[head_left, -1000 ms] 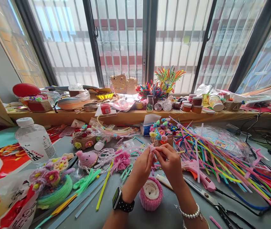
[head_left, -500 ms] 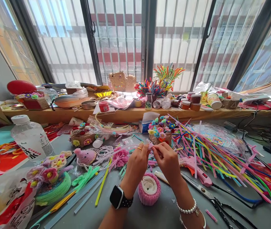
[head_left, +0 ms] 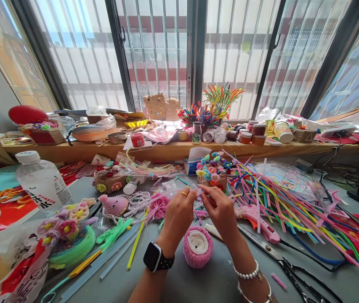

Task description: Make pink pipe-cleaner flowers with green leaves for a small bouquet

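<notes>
My left hand point(head_left: 178, 215), with a ring and a black watch on the wrist, and my right hand point(head_left: 220, 210), with pearl bracelets, meet above the grey table point(head_left: 204, 282). Both pinch the same thin pale pink pipe cleaner point(head_left: 166, 195), which runs out leftward from my fingertips; a small twisted pink piece sits between the fingers. Just below my hands stands a small pink cup point(head_left: 197, 247) wrapped in fuzzy pink with white inside.
Pink glue gun point(head_left: 263, 224) and black scissors point(head_left: 289, 269) lie to the right, beside a heap of coloured pipe cleaners point(head_left: 293, 202). A water bottle point(head_left: 42, 182), green flower basket point(head_left: 70, 242) and pink hat figure point(head_left: 114, 205) stand at left. The cluttered wooden sill point(head_left: 173, 149) runs behind.
Both hands have stayed together on the pink pipe cleaner, shifting slightly up and away; the fingers have turned the small piece between them.
</notes>
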Available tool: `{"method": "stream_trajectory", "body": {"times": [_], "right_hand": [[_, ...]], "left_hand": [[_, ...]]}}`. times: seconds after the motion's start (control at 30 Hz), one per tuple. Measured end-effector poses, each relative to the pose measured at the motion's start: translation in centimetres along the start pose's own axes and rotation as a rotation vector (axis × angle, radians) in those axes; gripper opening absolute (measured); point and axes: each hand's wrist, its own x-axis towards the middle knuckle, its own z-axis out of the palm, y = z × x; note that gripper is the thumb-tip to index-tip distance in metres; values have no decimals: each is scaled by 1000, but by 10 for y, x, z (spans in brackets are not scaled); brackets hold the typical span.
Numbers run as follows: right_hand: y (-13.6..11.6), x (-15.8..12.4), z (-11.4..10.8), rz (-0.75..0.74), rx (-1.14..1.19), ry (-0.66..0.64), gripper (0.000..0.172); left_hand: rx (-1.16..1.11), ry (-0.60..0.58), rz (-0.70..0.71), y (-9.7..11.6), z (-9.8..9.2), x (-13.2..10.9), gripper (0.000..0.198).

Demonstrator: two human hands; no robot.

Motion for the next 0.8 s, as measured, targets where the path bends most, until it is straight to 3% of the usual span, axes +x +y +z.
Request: {"method": "stream_trajectory", "body": {"times": [0.1, 0.2, 0.43, 0.53, 0.7, 0.8], "right_hand": [[2, 2, -6, 99, 99, -63, 23], [3, 3, -11, 88, 120, -119, 15], [-3, 1, -2, 27, 20, 10, 14], [-4, 0, 0, 48, 66, 8, 13], [1, 2, -7, 237, 281, -3, 18], [3, 4, -10, 401, 547, 35, 21]], "left_hand": [[-6, 18, -90, -2, -4, 2, 18], [-8, 32, -148, -2, -5, 3, 20], [-54, -17, -41, 5, 3, -1, 17], [-86, -7, -71, 6, 3, -1, 18], [-195, 108, -213, 2, 2, 0, 21], [-253, 148, -255, 2, 4, 0, 23]]}}
